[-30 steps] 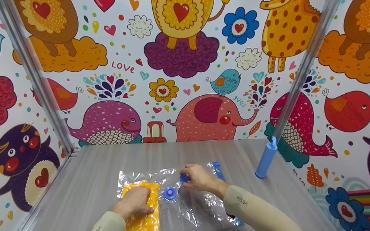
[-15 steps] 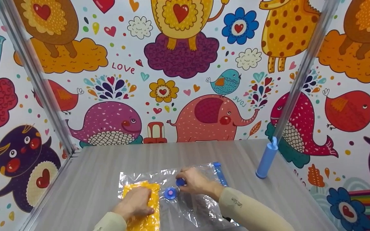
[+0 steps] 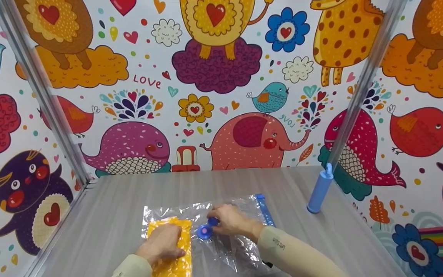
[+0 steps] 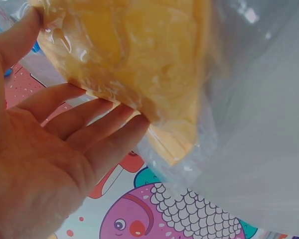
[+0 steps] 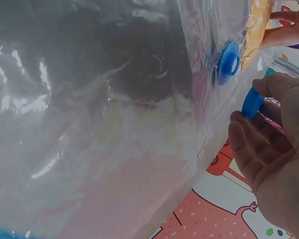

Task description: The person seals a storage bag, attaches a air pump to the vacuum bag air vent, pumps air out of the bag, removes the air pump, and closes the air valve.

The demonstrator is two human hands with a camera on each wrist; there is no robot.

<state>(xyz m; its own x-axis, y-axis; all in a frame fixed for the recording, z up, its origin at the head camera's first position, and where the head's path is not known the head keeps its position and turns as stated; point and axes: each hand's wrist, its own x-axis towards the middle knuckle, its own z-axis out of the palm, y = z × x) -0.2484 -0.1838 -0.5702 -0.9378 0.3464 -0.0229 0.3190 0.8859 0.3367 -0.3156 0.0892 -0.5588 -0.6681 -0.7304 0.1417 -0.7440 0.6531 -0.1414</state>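
Note:
A clear plastic vacuum bag [image 3: 244, 246] lies on the table, with a folded yellow item [image 3: 183, 231] inside its left part. My left hand [image 3: 162, 243] rests on that yellow item through the plastic; its fingers look fairly straight in the left wrist view, fingertips against the bag. Between thumb and fingers my right hand [image 3: 232, 221] pinches a round blue cap [image 5: 252, 102]. The cap is close beside the bag's round blue valve [image 5: 229, 63], which has a pink centre in the head view. The cap overlaps the valve's upper right edge there.
A blue hand pump [image 3: 319, 194] stands on the grey wood-grain table [image 3: 129, 192] to the right of the bag. A blue zip strip [image 3: 264, 211] runs along the bag's right edge. Cartoon-printed walls with metal posts [image 3: 48, 100] enclose the table's back and sides.
My right hand has moved left and slightly down with the blue cap, bringing it from the valve's right up to its edge. My left hand has stayed on the yellow item.

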